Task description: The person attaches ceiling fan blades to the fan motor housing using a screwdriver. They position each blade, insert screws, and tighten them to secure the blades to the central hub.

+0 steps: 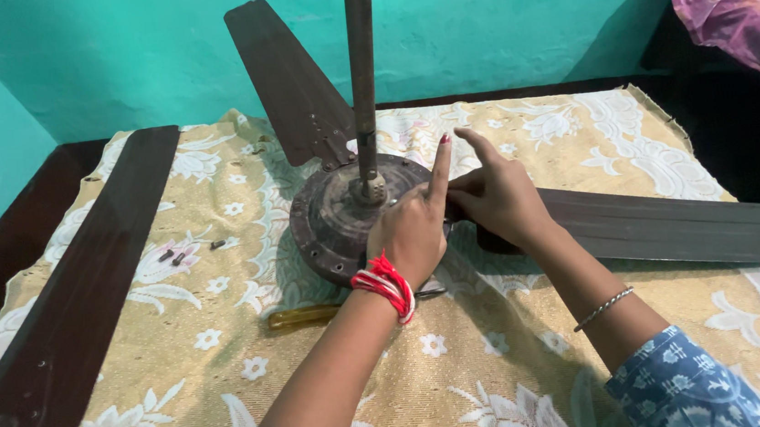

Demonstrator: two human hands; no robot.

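Both hands met at the fan motor's (344, 221) right edge: left hand (411, 231) curled, forefinger raised; right hand (498, 196) pressing the blade (684, 228) root (fingertips hidden), the blade's long axis running rightward across the cloth-covered surface (503, 358).

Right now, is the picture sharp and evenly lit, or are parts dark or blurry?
Head view: mostly sharp, with soft even light on the patterned cloth and both hands, left hand and right hand; the detached blade and fan motor read dark; the right background falls into deep shadow; no glare.
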